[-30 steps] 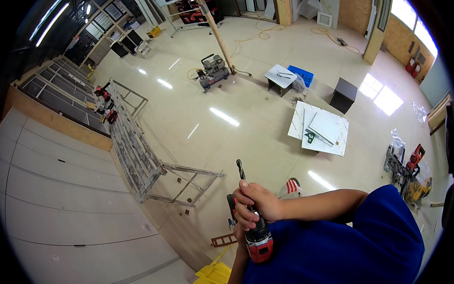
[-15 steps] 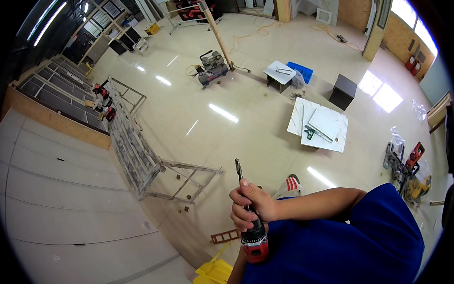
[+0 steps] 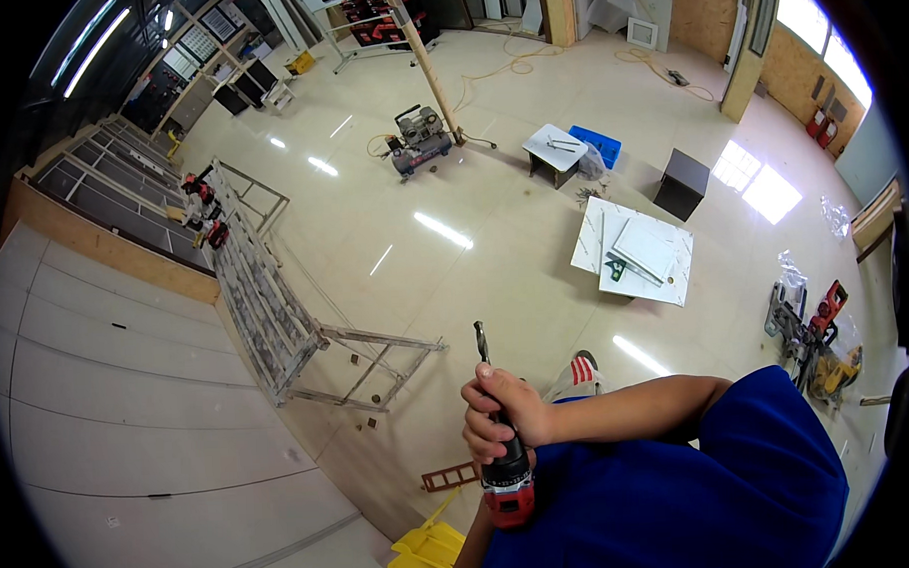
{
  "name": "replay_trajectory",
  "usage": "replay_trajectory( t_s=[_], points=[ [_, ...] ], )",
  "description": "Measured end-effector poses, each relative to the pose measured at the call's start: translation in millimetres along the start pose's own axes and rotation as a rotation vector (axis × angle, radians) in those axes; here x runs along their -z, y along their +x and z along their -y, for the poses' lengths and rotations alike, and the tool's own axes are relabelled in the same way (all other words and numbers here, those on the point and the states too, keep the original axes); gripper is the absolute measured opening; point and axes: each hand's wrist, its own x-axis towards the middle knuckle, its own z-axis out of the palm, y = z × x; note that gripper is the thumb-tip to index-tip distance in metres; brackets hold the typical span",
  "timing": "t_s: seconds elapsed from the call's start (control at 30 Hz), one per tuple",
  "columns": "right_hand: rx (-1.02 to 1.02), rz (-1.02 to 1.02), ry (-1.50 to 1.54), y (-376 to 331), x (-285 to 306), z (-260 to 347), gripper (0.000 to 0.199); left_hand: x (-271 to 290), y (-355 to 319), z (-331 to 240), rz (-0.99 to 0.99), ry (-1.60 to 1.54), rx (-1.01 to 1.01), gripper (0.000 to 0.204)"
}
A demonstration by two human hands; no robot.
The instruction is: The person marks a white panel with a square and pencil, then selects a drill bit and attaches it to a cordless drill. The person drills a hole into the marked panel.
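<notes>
A red and black cordless drill (image 3: pixel 509 490) is held in front of my blue shirt, pointing up and away from me. My right hand (image 3: pixel 503 410) is closed round its black chuck, with the thumb uppermost. A dark twist drill bit (image 3: pixel 481 341) stands up out of the top of that grip. My left forearm (image 3: pixel 471 551) comes in at the lower edge beside the drill body. My left hand is hidden behind the drill and shirt, so its fingers do not show.
A low table (image 3: pixel 586 251) bears white panels and a green-handled square. Beyond stand a dark box (image 3: pixel 682 184), a blue crate (image 3: pixel 597 147) and an air compressor (image 3: pixel 420 143). A metal trestle (image 3: pixel 265 301) is at left; a saw (image 3: pixel 812 337) lies at right.
The room has slid slightly left in view. The drill bit sits a touch lower, and my right hand keeps its grip on the chuck.
</notes>
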Motion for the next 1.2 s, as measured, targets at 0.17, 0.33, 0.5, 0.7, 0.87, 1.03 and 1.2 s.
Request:
replay_trajectory(
  t_s=[0.17,0.33,0.5,0.7,0.87,1.03,1.2],
  points=[
    [0.004,-0.057,-0.036,0,2,4,0.054,-11,9,9,-0.029,-0.239,0.012,0.026],
    [-0.03,-0.197,-0.091,5,-5,3,0.053,-13,1,25,-0.003,-0.376,-0.039,0.026],
    [-0.033,-0.12,-0.12,11,-1,1,0.054,-8,-5,41,0.075,-0.432,-0.008,0.026],
    [-0.049,-0.123,0.017,35,30,4,0.049,-17,2,69,0.142,-0.423,-0.033,0.026],
    [-0.038,-0.354,-0.02,50,123,-7,0.052,-46,22,110,0.243,-0.326,-0.168,0.026],
    [-0.708,-0.714,-1.553,-95,438,16,0.037,-77,75,100,0.415,-0.773,0.354,0.033],
    [-0.901,-1.551,-1.466,-337,472,55,0.028,-96,25,204,0.272,-0.42,0.602,0.014]
  ],
)
